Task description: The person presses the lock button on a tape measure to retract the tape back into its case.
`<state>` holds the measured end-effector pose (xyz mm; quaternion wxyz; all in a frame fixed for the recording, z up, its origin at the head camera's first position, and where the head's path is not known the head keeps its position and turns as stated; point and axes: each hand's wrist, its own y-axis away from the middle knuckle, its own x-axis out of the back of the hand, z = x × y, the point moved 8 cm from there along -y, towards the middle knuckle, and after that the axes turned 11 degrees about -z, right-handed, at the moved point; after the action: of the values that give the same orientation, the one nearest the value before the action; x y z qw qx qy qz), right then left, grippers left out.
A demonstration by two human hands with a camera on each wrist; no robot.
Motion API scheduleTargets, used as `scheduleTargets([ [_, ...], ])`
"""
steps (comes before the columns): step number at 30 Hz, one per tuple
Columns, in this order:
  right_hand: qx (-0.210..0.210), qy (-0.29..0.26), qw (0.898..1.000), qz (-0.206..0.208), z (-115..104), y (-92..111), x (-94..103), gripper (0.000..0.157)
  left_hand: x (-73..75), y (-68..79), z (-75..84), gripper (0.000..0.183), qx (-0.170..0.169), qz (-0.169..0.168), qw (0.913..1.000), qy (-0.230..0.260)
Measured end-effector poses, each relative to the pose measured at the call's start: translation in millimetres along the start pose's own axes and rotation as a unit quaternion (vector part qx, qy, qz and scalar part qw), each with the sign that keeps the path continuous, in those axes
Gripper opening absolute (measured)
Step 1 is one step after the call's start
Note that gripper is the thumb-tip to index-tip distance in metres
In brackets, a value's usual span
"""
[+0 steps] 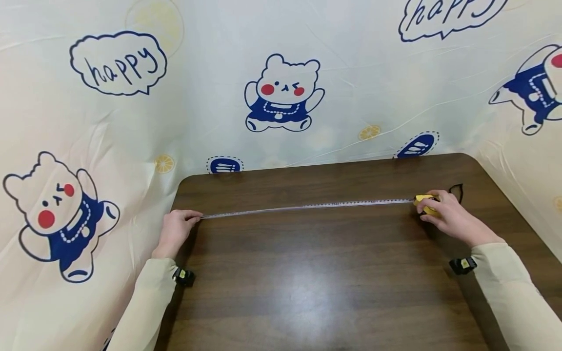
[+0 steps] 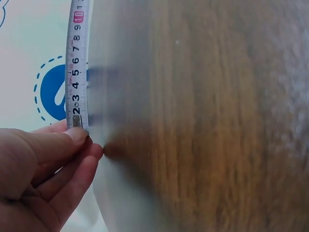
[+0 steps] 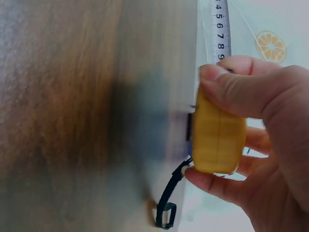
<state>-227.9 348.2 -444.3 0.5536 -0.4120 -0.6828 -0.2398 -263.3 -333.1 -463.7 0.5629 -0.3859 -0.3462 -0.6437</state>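
Yellow tape-measure case (image 3: pixel 218 137), gripped in the right hand (image 1: pixel 450 217) at 2 o'clock over the wood-grain table (image 1: pixel 307 273); black strap (image 3: pixel 167 193) trails from the case. Printed measuring blade (image 2: pixel 77 63) runs from it toward 9 o'clock, its end pinched by the left hand (image 1: pixel 172 231) near the table's edge. Cream sleeves (image 1: pixel 509 282) at 8 and 4 o'clock. Beyond, at 12 o'clock, pale fabric (image 1: pixel 351 63) bears a winking cartoon bear (image 1: pixel 278 113).

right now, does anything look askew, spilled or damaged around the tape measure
Nothing stands out: the tape blade stretches from the left hand to the yellow case in the right hand, and no spill or damage shows on the table.
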Motion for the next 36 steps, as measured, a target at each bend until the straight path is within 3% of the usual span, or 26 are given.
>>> scheduleTargets([
  [7, 0.021, -0.01, 1.0, 0.021, -3, -2, -0.2, 0.044, -0.2, -2.1, 5.3, 0.012, -0.001, -0.003, 1.0, 0.004],
  [15, -0.034, -0.053, 0.998, -0.016, 2, -2, -1.2, 0.075, -0.1, -1.4, 5.2, 0.012, 0.003, -0.006, 0.9999, 0.009],
  [23, -0.027, -0.034, 0.999, -0.013, 2, -3, -0.2, 0.064, -2.3, -1.4, 5.2, 0.012, 0.007, -0.007, 0.9998, 0.016],
  [36, -0.034, -0.039, 0.998, -0.029, -3, -5, -2.0, 0.061, -5.1, 0.9, 12.7, 0.013, 0.005, -0.018, 0.9996, 0.022],
])
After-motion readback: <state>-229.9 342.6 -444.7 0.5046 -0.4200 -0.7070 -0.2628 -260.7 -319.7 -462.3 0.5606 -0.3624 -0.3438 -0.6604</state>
